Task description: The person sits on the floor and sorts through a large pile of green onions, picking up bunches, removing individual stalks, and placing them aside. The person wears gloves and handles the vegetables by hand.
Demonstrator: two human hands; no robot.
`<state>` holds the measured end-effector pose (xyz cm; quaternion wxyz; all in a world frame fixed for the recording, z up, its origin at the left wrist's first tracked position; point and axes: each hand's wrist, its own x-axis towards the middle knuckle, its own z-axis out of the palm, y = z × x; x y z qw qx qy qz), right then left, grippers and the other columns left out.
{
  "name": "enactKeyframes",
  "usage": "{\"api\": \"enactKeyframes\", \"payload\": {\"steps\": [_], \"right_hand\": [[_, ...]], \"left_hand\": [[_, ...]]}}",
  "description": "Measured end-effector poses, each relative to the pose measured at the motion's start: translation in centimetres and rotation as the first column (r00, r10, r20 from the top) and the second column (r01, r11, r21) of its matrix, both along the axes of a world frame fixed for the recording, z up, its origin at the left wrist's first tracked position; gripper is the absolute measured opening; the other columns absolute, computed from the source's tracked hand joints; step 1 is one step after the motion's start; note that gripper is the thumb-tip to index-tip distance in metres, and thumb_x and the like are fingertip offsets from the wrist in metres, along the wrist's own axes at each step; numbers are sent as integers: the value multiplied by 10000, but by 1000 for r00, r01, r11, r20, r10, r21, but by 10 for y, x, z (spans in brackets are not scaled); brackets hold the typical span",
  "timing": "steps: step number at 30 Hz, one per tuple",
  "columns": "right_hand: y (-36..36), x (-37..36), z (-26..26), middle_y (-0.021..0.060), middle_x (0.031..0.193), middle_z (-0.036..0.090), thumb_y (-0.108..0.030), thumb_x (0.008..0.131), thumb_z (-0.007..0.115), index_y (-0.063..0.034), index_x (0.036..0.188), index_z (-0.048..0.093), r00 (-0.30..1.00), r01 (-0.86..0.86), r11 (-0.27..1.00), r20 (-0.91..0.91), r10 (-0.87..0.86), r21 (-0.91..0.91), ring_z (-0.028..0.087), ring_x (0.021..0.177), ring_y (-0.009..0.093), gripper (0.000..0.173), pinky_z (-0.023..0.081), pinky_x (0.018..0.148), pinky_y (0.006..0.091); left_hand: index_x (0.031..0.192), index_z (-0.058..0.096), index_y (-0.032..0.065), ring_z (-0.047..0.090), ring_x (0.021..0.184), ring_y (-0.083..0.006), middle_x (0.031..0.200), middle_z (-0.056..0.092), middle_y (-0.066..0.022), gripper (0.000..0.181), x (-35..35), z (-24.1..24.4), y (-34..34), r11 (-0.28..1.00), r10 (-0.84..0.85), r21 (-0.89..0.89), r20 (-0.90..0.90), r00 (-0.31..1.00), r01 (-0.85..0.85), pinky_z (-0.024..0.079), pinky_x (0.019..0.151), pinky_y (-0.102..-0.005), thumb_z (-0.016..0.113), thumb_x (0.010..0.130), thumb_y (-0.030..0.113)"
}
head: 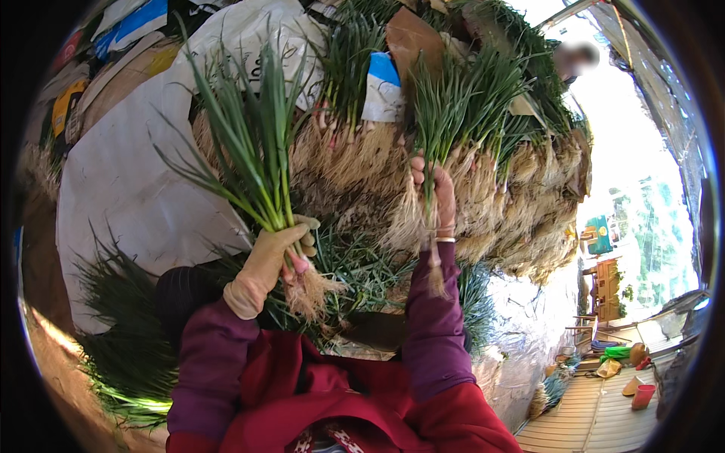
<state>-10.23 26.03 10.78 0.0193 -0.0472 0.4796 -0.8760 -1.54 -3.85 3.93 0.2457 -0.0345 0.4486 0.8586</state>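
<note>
My left hand point(261, 267), in a pale glove, grips a small bunch of green garlic plants point(257, 187) by the lower stalks. The long leaves fan upward, and pinkish bulbs with tangled roots point(308, 289) hang below the fist. At the front of the large stack, my right hand point(446, 198) has its fingers closed around the stalks of another green garlic plant point(429, 195). A root end hangs over my right wrist and purple sleeve. Stacked green garlic point(354, 147) lies behind both hands, roots facing me.
White woven sacking point(136, 153) covers ground at the left. Finished-looking leafy bundles point(127, 334) lie by my left leg, with loose leaves point(362, 266) before me. Cardboard point(413, 42) tops the stack. A red cup point(643, 396) stands far right; a person point(575, 59) is beyond the stack.
</note>
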Motion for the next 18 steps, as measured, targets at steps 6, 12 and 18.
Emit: {"api": "enactKeyframes", "payload": {"steps": [6,12,18], "right_hand": [[-59,61,-86,105,870,625,-42,917,525,-47,1153,526,972,-150,984,198,130,93,609,710,192,236,538,684,319],[-29,179,-257,131,1078,615,-171,905,582,-19,1134,569,872,-258,-190,313,377,947,573,1018,266,275,460,888,343],[-19,179,-135,-26,634,554,-201,959,541,-62,1042,641,905,-120,785,393,-165,607,446,471,68,190,357,422,214]], "left_hand": [[1045,653,51,588,669,-112,768,599,-21,268,5,9,-11,990,16,-139,-40,999,-21,383,416,-193,535,921,257],[1093,630,31,551,658,-68,712,561,28,297,11,30,-42,960,244,-97,-177,954,-263,409,502,-177,541,943,271],[1079,643,23,540,581,-71,732,582,17,259,9,21,-52,866,418,-132,-336,844,-482,504,647,-213,542,941,218]]}}
